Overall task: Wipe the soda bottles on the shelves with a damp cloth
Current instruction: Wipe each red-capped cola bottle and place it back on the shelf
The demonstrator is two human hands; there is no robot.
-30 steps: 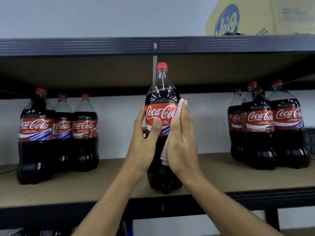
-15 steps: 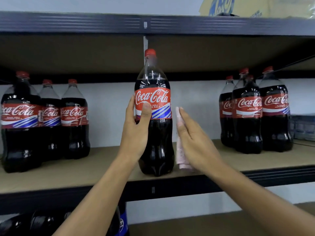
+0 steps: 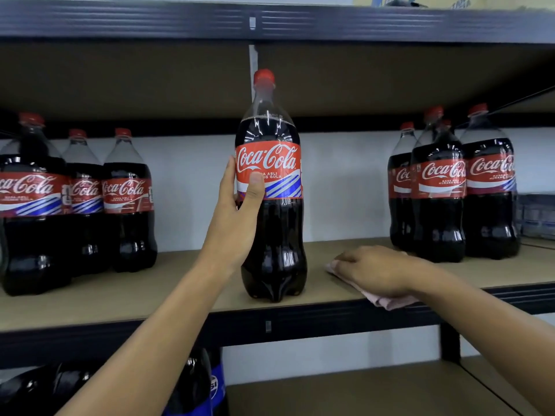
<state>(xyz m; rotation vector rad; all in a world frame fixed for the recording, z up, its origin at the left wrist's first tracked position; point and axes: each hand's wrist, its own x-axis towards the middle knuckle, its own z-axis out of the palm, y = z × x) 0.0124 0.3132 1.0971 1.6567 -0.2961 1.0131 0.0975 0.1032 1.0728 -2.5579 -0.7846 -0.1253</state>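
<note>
The middle bottle stands near the front lip of the shelf, the left hand curled round its label, while at its 4 o'clock the right hand lies flat-fingered on the cloth, so a careless tug could tip it off.

Tan shelf board, dark frame. On it: three bottles left, single bottle front centre, bottle cluster right, pink cloth at front edge.

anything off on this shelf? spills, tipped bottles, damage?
No spill or damage visible. The middle bottle stands upright, alone near the front edge, gripped by the left hand. The pink cloth under the right hand overhangs the shelf edge.
</note>
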